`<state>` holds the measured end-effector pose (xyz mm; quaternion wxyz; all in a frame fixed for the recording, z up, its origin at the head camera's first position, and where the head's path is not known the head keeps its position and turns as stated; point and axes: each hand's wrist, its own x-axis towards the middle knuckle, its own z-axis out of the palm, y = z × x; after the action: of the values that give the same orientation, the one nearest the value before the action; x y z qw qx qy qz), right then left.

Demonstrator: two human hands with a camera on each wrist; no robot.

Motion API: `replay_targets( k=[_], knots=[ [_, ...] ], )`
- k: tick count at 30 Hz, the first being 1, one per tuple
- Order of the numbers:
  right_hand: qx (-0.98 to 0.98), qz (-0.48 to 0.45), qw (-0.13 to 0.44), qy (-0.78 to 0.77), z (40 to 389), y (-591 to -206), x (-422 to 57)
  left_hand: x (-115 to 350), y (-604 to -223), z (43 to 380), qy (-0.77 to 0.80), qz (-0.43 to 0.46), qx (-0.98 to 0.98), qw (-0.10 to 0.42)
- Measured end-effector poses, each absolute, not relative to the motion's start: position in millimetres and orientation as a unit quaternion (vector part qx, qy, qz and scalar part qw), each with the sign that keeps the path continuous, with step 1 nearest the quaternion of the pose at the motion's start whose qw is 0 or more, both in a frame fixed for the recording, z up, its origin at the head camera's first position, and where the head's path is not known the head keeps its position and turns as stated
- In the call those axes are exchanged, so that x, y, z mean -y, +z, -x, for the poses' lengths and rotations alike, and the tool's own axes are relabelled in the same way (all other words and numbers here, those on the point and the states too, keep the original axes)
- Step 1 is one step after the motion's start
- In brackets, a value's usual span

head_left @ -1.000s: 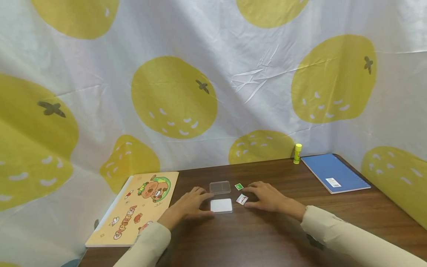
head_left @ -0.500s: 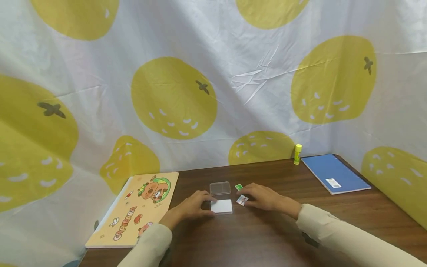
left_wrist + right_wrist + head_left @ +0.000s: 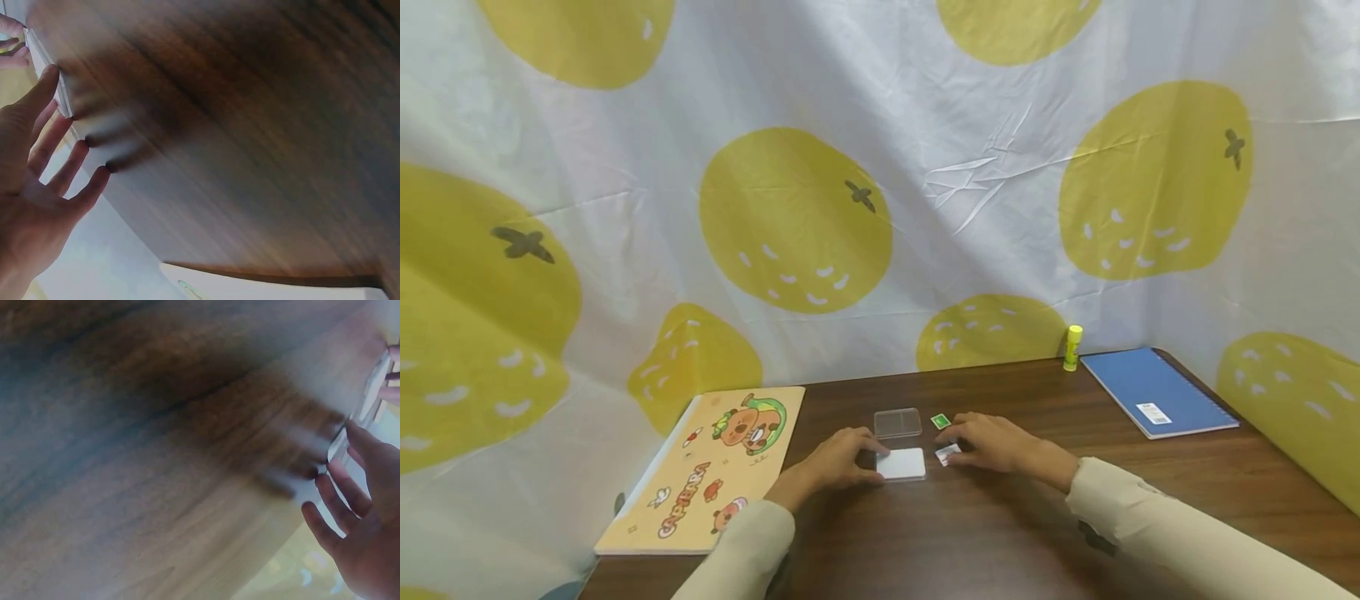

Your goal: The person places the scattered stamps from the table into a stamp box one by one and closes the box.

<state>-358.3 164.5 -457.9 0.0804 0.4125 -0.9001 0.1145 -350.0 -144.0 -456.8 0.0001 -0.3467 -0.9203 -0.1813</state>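
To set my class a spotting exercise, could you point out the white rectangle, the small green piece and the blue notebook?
White rectangle [image 3: 904, 463]: head view, middle of its top face.
Small green piece [image 3: 941, 422]: head view, its green centre.
Blue notebook [image 3: 1153, 387]: head view, middle of its cover.

Small pale card [image 3: 946, 454] partly hidden; 2 sleeves [image 3: 1180, 527] cropped.

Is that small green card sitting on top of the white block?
No, the small green card lies on the dark wooden table, apart from the white block.
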Motion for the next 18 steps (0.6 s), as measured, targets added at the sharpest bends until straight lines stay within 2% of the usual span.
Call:
replay_targets(
  k=[9, 18],
  knots=[
    [0.899, -0.411, 0.038, 0.147, 360.4, -457.7, -168.0, 142.0, -454.3, 351.5, -0.185, 0.331, 0.925, -0.005],
    [0.897, -0.384, 0.048, 0.213, 363.6, -460.6, -167.6, 141.5, -455.3, 352.5, -0.184, 0.32, 0.93, 0.003]
  ],
)
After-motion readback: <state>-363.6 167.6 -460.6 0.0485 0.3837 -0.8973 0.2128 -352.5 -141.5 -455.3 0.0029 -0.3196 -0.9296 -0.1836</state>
